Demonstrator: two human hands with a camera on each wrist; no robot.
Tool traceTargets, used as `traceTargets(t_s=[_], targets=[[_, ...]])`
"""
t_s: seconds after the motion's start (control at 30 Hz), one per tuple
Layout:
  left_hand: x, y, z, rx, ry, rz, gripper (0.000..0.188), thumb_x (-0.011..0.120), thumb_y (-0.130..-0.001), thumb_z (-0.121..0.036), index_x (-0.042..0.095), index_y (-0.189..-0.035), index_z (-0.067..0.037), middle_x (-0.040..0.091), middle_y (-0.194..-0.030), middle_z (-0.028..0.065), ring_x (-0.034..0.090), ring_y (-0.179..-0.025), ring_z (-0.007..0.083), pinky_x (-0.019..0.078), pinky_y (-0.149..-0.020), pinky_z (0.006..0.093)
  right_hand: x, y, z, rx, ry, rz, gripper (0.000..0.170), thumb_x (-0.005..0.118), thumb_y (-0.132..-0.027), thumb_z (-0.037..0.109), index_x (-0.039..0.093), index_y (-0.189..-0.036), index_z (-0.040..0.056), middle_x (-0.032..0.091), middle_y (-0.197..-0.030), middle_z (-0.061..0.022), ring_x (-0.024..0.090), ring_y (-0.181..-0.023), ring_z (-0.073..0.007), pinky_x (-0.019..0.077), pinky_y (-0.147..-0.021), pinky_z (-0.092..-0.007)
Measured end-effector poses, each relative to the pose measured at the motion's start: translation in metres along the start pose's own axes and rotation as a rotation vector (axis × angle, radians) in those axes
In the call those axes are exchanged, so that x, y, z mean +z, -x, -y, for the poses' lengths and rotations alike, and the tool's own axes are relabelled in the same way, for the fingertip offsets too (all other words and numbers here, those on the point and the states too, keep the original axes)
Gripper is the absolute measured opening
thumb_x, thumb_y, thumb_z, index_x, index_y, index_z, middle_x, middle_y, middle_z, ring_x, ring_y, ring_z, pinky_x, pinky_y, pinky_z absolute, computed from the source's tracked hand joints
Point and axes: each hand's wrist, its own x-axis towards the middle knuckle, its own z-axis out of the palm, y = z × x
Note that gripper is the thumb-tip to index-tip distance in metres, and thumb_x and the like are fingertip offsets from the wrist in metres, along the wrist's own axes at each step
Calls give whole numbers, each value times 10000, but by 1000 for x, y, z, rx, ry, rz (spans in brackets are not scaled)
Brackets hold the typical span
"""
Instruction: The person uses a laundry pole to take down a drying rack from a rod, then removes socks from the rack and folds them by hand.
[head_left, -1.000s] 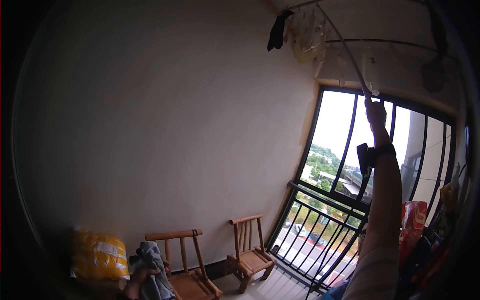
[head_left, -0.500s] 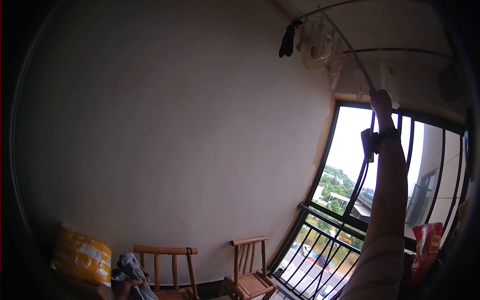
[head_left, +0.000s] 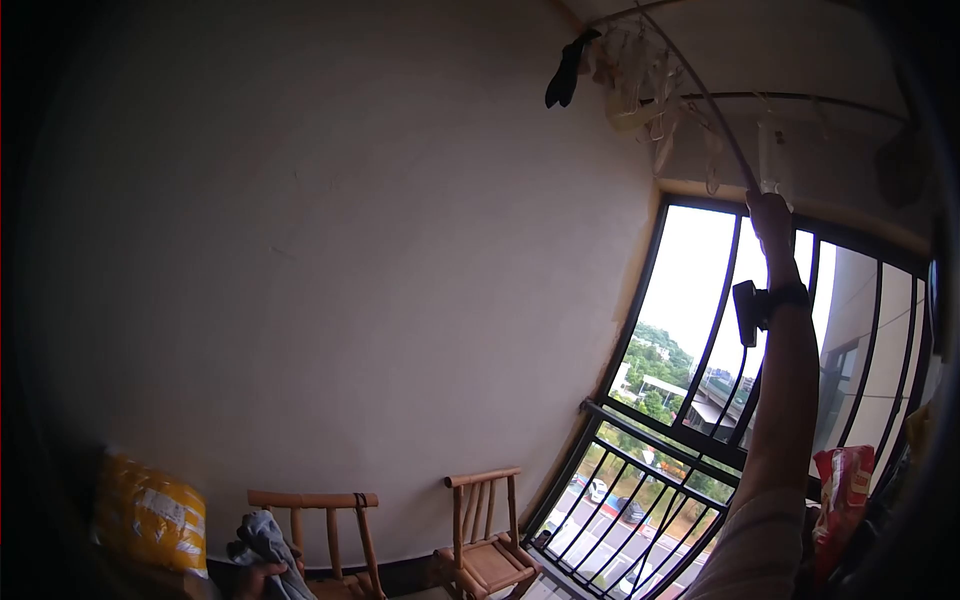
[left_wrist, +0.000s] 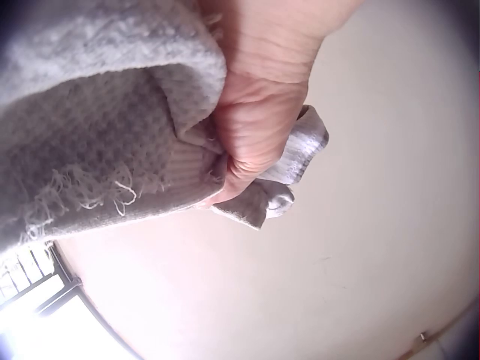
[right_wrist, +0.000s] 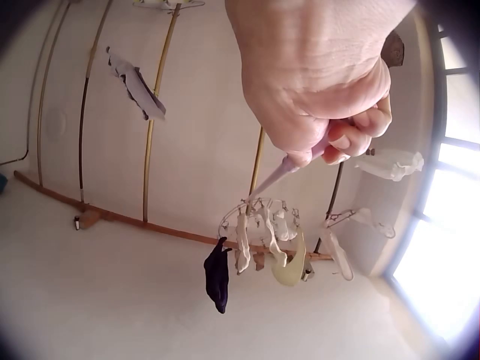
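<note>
High on the right, my right hand (head_left: pixel 770 225) grips a thin lilac clothes pole (head_left: pixel 715 112), my fingers (right_wrist: pixel 361 129) wrapped round it in the right wrist view. The pole's far end reaches up to a round clip hanger (right_wrist: pixel 259 206) near the ceiling. From that hanger hang a black sock (right_wrist: pixel 217 276), several pale socks (right_wrist: pixel 243 244) and a yellowish piece (right_wrist: pixel 289 262). Low on the left, my left hand (left_wrist: pixel 262 97) holds a bunched grey cloth (left_wrist: pixel 90 135) with a ribbed part and frayed threads. Part of that hand is hidden by the cloth.
Two bamboo chairs (head_left: pixel 487 562) stand along the wall, beside a yellow wrapped package (head_left: pixel 150 515). Barred windows (head_left: pixel 690 300) lie behind my right arm, with a red bag (head_left: pixel 842 500) at right. Ceiling drying rods (right_wrist: pixel 154 112) hold other hanging items.
The head view has shifted, so chairs and package sit further left and the window further right than one second ago. Both hands keep their hold on the pole and the grey cloth.
</note>
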Motion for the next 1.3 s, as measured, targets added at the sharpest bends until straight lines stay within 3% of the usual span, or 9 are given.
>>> traceTargets(t_s=[0.17, 0.27, 0.33, 0.5, 0.57, 0.6, 0.67, 1.17, 1.3], targets=[[9, -4, 3, -1, 72, 20, 242, 605, -711, -191, 561, -924, -85, 565, -742, 18, 551, -618, 144, 460, -560, 244, 9, -5, -9, -62, -64, 100, 498, 439, -833, 445, 602, -715, -11, 599, -684, -186, 605, -715, -334, 465, -660, -436], [20, 13, -4, 34, 40, 5, 271, 605, -713, -191, 560, -962, -94, 557, -766, 10, 544, -630, 132, 455, -565, 239, 16, -11, -16, 58, -133, 117, 525, 402, -854, 448, 595, -712, -20, 596, -678, -190, 601, -705, -336, 463, -654, -441], [24, 18, -7, -24, -12, -55, 275, 612, -710, -211, 560, -959, -106, 552, -747, -2, 532, -614, 120, 451, -571, 228, 22, -15, -20, 25, -130, 36, 469, 462, -860, 431, 507, -568, 67, 405, -421, 25, 382, -329, -71, 281, -310, -253], [-2, -10, 14, -14, -9, -39, 241, 617, -703, -225, 581, -908, -103, 544, -717, -13, 524, -603, 109, 441, -566, 215, 25, -9, -29, -169, -210, 10, 494, 464, -828, 528, 457, -592, 94, 359, -427, 48, 329, -322, -44, 245, -286, -230], [-2, -18, 17, 20, -79, -35, 234, 618, -700, -229, 589, -891, -96, 544, -709, -14, 525, -603, 107, 439, -564, 212, -23, 23, 27, 378, -373, 304, 449, 408, -860, 488, 525, -721, 78, 484, -524, -28, 463, -383, -124, 335, -321, -270], [0, -19, 17, 15, -83, -33, 234, 618, -700, -229, 590, -889, -95, 544, -710, -14, 525, -604, 107, 439, -564, 213, -28, 31, 34, 376, -367, 304, 449, 408, -860, 488, 525, -721, 78, 484, -524, -28, 463, -383, -124, 335, -321, -270], [5, -21, 16, 5, -91, -30, 234, 619, -699, -229, 591, -886, -92, 546, -712, -13, 526, -605, 108, 439, -565, 213, -32, 41, 39, 490, -605, 303, 361, 463, -853, 457, 494, -725, 121, 410, -503, 38, 325, -331, -37, 218, -290, -205], [32, 1, 9, -44, -98, -8, 268, 632, -684, -238, 598, -882, -61, 559, -733, -3, 532, -619, 115, 444, -575, 218, -30, 45, 15, 462, -586, 293, 395, 468, -838, 502, 496, -710, 129, 381, -475, 56, 346, -343, -46, 237, -297, -206], [37, 15, 7, -55, -109, -92, 276, 640, -679, -244, 597, -884, -65, 559, -737, 2, 534, -626, 120, 449, -583, 223, -30, 39, 14, 483, -534, 295, 402, 471, -836, 505, 492, -706, 125, 384, -470, 53, 347, -338, -48, 238, -295, -208]])
